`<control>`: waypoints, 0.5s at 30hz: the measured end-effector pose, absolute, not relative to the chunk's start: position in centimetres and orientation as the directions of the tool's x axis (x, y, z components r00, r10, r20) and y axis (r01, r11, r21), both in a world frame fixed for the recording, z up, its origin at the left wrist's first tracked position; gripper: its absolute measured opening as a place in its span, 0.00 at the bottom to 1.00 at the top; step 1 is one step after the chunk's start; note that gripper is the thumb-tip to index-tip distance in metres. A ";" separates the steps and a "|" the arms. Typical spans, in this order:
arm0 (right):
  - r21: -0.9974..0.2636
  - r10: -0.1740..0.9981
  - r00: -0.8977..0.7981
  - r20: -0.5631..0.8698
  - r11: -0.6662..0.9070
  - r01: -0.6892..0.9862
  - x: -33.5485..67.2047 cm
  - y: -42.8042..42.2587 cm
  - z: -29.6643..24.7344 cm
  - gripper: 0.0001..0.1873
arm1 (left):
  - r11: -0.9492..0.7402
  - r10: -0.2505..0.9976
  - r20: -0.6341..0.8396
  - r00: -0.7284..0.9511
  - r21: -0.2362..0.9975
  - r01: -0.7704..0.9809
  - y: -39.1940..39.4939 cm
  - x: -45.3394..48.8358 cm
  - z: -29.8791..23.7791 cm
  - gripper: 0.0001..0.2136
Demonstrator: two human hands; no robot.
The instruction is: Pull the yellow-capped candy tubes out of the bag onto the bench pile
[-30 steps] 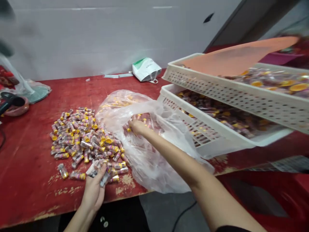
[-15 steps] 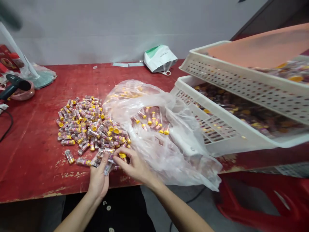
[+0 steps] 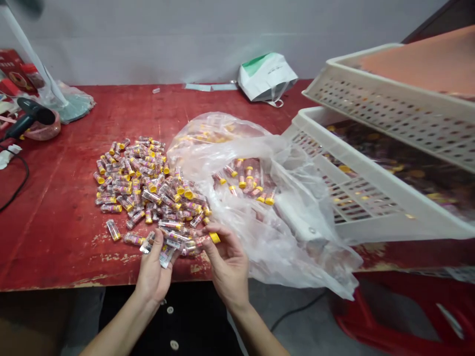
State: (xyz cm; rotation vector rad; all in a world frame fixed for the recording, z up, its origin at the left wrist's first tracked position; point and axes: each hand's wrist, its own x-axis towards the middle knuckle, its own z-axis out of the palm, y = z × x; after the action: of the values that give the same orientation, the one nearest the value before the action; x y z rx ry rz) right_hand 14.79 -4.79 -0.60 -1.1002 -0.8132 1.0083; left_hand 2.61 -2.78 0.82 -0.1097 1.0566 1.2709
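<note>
My left hand [image 3: 154, 274] is closed, its thumb pressed over some small shiny plastic packets [image 3: 166, 256]; their contents are hard to make out. Between the thumb and fingers of my right hand [image 3: 229, 262] is a small clear tube with a yellow cap [image 3: 214, 238]. The tube points left, toward the packets. Just beyond both hands lies a heap of similar yellow-capped tubes [image 3: 137, 185]. To the right of the heap, a thin clear plastic bag [image 3: 256, 244] lies open with more such tubes inside.
White perforated crates [image 3: 371, 198] holding more tubes are stacked at the right. A white and green bag [image 3: 269, 76] lies by the wall. At the left are a dark handheld device [image 3: 31, 116] with a cable and a lamp stand [image 3: 33, 54]. A red stool [image 3: 404, 316] stands below the table edge.
My right hand has turned and drawn slightly away from my left, and the tube in its fingers now shows more clearly. My left hand keeps hold of the packets. The view has shifted slightly.
</note>
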 end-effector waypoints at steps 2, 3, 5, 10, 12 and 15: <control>-0.962 0.882 0.447 0.148 0.232 -0.141 14.7 -5.0 -1.2 0.11 | 0.361 0.736 -0.674 -0.061 0.467 -0.807 -3.0 2.7 0.6 0.07; -0.956 0.860 0.471 0.197 0.275 -0.102 14.8 -5.2 -1.4 0.11 | 0.368 0.746 -0.664 -0.045 0.468 -0.803 -3.1 2.8 0.5 0.08; -0.945 0.829 0.498 0.254 0.323 -0.055 15.0 -5.5 -1.8 0.13 | 0.393 0.742 -0.671 -0.015 0.452 -0.800 -3.2 2.9 0.4 0.09; -0.955 0.839 0.506 0.198 0.282 -0.093 15.6 -5.8 -1.8 0.15 | 0.415 0.670 -0.742 -0.022 0.400 -0.817 -3.1 3.0 0.4 0.07; -0.959 0.863 0.465 0.196 0.268 -0.092 15.6 -5.7 -1.6 0.18 | 0.412 0.689 -0.725 -0.017 0.411 -0.813 -3.1 3.0 0.3 0.08; -0.960 0.862 0.447 0.240 0.278 -0.019 15.2 -5.7 -1.5 0.16 | 0.404 0.741 -0.671 -0.004 0.451 -0.796 -3.3 3.1 0.1 0.12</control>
State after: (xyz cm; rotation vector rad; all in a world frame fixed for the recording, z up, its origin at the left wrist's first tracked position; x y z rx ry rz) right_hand 15.19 -5.72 -1.52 -1.1370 -0.9317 0.7231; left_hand 3.08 -3.31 0.12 -0.0671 1.0060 1.2115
